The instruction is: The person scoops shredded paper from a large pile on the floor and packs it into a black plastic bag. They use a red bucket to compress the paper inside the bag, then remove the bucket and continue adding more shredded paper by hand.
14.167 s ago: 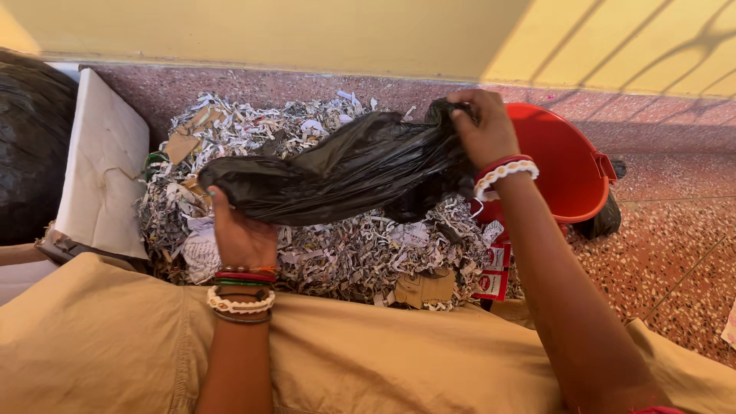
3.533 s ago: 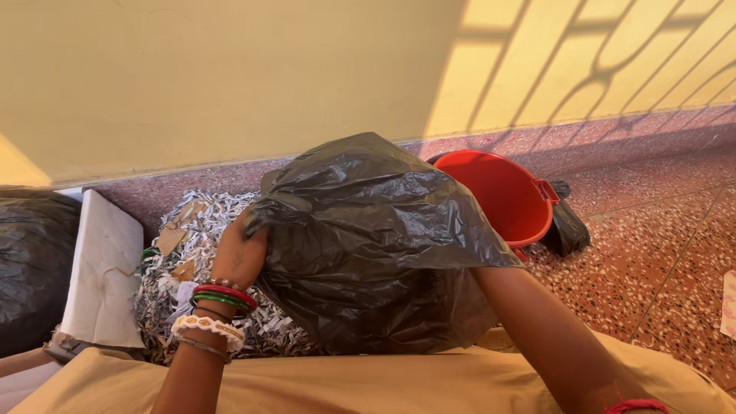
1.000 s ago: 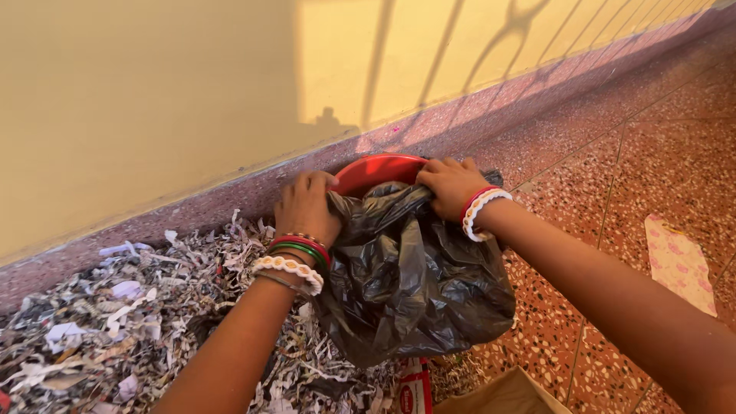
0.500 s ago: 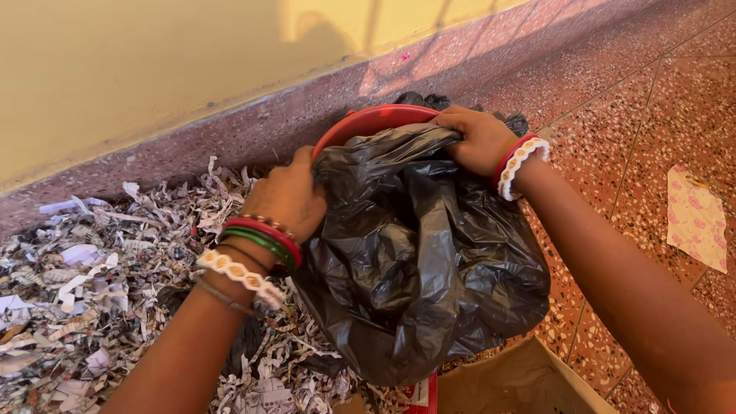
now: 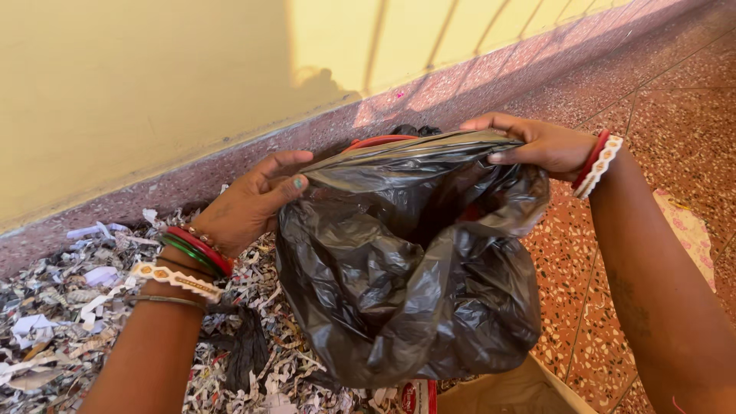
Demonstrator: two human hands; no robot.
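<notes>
A large black plastic bag (image 5: 414, 284) hangs in front of me, its mouth pulled wide. My left hand (image 5: 245, 203) pinches the bag's left rim, with bangles on that wrist. My right hand (image 5: 537, 146) grips the right side of the rim, fingers curled over the top edge. Behind the bag's mouth only a thin arc of a red bucket (image 5: 379, 141) shows. A heap of shredded paper (image 5: 69, 307) lies on the floor to the left, under my left arm.
A yellow wall (image 5: 153, 77) with a reddish stone skirting runs along the back. Speckled terrazzo tiles (image 5: 675, 92) cover the floor at right. A tan cloth (image 5: 506, 395) shows at the bottom edge, and a pale sheet (image 5: 690, 230) lies behind my right forearm.
The bag's mouth has been stretched wider, and my hands have moved further apart along its rim. The bucket is now almost fully hidden behind the bag.
</notes>
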